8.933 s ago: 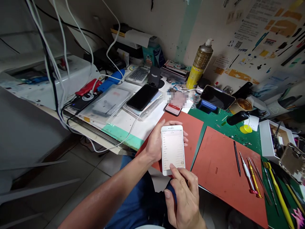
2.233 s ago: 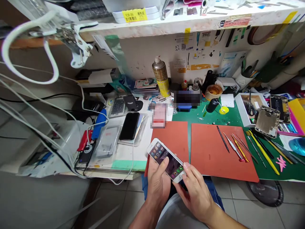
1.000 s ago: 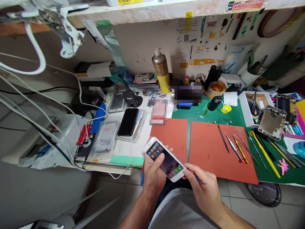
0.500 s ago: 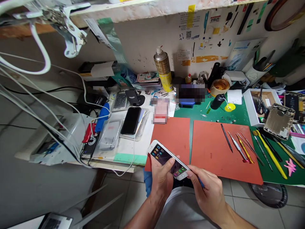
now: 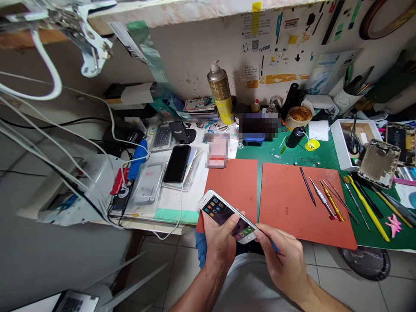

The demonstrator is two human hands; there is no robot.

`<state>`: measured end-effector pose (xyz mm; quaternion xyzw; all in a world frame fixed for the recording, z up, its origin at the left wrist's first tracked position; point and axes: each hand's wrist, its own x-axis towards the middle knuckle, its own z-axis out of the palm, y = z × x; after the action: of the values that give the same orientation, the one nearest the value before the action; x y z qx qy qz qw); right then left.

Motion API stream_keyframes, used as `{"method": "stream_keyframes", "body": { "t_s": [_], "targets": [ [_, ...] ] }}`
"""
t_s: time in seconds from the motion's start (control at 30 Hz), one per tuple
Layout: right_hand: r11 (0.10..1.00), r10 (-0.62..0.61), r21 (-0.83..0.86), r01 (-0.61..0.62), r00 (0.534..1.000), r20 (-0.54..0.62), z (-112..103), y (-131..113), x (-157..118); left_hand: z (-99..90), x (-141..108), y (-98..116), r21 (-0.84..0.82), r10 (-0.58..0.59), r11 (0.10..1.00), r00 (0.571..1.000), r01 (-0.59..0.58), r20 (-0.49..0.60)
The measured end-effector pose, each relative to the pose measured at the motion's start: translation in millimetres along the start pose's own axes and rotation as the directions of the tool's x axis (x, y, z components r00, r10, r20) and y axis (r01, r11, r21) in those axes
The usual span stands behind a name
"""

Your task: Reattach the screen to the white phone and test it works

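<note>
My left hand point(image 5: 219, 242) is wrapped round a white smartphone point(image 5: 224, 212), its thumb lying across the lit screen. App icons show on the phone, and its home-button end points toward my right hand point(image 5: 284, 255). The right hand's thumb and fingertips are pinched at that lower corner of the phone. A blue thing point(image 5: 274, 247) shows between the right hand's fingers; most of it is hidden, perhaps a tool handle. The phone is tilted, held above the front edge of a reddish-brown mat point(image 5: 240, 182).
A second mat point(image 5: 286, 195) carries tweezers and screwdrivers point(image 5: 323, 197). To its right lie a yellow brush point(image 5: 368, 212) and a phone housing point(image 5: 379, 164). At the left sit a black phone point(image 5: 177, 164) and cables point(image 5: 81, 164). A spray can point(image 5: 221, 93) stands behind.
The view has shifted slightly, so the bench appears a little further left and up. Both hands keep nearly the same hold on the phone.
</note>
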<state>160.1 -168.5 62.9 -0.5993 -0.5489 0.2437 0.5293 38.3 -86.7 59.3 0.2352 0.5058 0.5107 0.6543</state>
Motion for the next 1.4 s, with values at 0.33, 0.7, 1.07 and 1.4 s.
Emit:
{"method": "stream_keyframes", "body": {
  "t_s": [0.33, 0.7, 1.07, 1.4],
  "targets": [
    [1.0, 0.006, -0.028, -0.006, 1.0, -0.025, -0.7, -4.5, 1.5, 2.3, -0.5, 3.2, 0.013, -0.005, 1.0, 0.999, 0.004, 0.042],
    [0.999, -0.004, -0.049, 0.003, 0.999, -0.035, 1.1, -4.3, -2.3, 7.1, -0.6, 7.2, 0.032, -0.02, 0.999, 1.0, 0.021, -0.006],
    [0.997, -0.014, -0.071, 0.01, 0.998, -0.056, 2.0, -3.2, -4.5, 0.2, -0.7, 6.1, 0.041, -0.029, 0.999, 0.998, 0.027, 0.06],
    [0.979, 0.103, -0.173, -0.108, 0.994, -0.041, 10.0, 11.2, -12.4, 2.4, 6.0, 18.3, -0.246, -0.212, 0.939, 0.969, 0.239, 0.13]
  ]
}}
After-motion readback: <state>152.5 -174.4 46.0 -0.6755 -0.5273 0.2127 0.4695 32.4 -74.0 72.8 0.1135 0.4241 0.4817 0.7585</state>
